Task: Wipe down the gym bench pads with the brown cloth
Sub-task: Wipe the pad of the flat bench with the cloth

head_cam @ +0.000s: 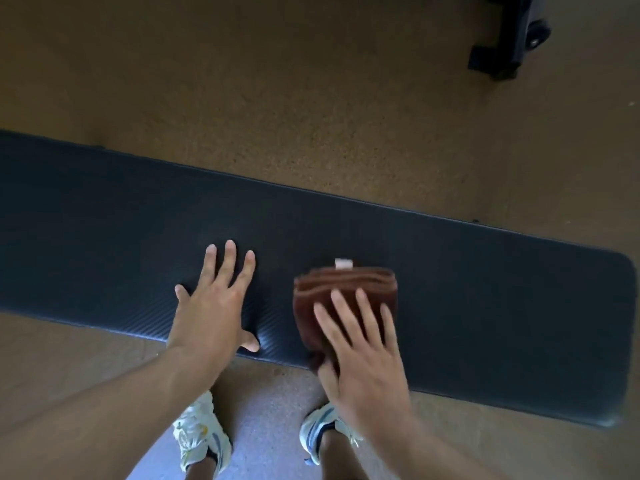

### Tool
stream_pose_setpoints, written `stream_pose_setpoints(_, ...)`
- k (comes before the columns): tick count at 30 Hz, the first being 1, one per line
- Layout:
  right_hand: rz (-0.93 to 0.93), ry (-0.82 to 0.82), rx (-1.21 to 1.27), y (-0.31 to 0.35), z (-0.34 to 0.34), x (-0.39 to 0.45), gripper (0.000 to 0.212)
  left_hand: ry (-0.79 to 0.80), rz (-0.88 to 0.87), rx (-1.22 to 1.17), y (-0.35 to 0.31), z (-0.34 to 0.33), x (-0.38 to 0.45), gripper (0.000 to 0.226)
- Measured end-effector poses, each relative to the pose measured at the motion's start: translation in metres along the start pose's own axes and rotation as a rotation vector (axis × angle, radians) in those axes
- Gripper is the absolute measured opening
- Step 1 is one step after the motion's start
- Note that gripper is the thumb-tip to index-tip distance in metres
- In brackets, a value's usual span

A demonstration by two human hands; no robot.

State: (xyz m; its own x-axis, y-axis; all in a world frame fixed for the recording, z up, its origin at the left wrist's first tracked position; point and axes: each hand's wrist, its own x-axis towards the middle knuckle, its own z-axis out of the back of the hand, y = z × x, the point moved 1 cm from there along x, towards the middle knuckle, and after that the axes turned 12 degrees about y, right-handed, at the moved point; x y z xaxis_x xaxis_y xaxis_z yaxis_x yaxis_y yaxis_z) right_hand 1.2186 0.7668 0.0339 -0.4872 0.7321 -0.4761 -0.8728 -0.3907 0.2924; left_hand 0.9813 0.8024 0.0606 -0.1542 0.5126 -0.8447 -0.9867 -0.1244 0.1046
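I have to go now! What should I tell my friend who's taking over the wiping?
Left hand: flat on the pad, fingers spread, holding nothing.
Right hand: fingers straight, pressing the folded cloth onto the pad, right of the left hand.
Done: can't tell how much is wiped; the pad shows no marks.
Left: slide the cloth along the whole pad, both ends too.

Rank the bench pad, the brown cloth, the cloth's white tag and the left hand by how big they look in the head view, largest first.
1. Bench pad.
2. Brown cloth and left hand: look about alike, and the right hand covers part of the cloth, so no ranking.
3. White tag.
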Motion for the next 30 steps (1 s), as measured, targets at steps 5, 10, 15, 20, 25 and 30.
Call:
stream_pose_setpoints(5, 0.144, 0.083, -0.096, -0.034, 0.006, 0.008, 0.075, 0.009, 0.005, 0.002, -0.003, 0.004, -0.001, 0.143)
stream_pose_setpoints(10, -0.186, -0.008, 0.030, -0.045, 0.073, 0.132, 0.072, -0.011, -0.001, -0.032, 0.000, 0.000, 0.001, 0.144)
stream_pose_setpoints(15, -0.177, -0.079, 0.018, -0.026, 0.031, 0.058, 0.068, -0.042, -0.021, -0.028, 0.002, -0.002, 0.000, 0.144)
stream_pose_setpoints(20, -0.080, 0.122, -0.112, -0.009, -0.012, -0.033, 0.064, -0.090, -0.066, -0.074, 0.007, -0.007, 0.002, 0.145)
stream_pose_setpoints(25, -0.280, 0.052, -0.047, 0.003, 0.034, 0.070, 0.073, -0.279, -0.239, -0.243, 0.027, -0.041, -0.011, 0.128)
stream_pose_setpoints(30, -0.389, -0.036, 0.152, 0.092, 0.036, 0.144, 0.074, -0.489, -0.202, -0.668, 0.069, -0.136, -0.052, 0.087)
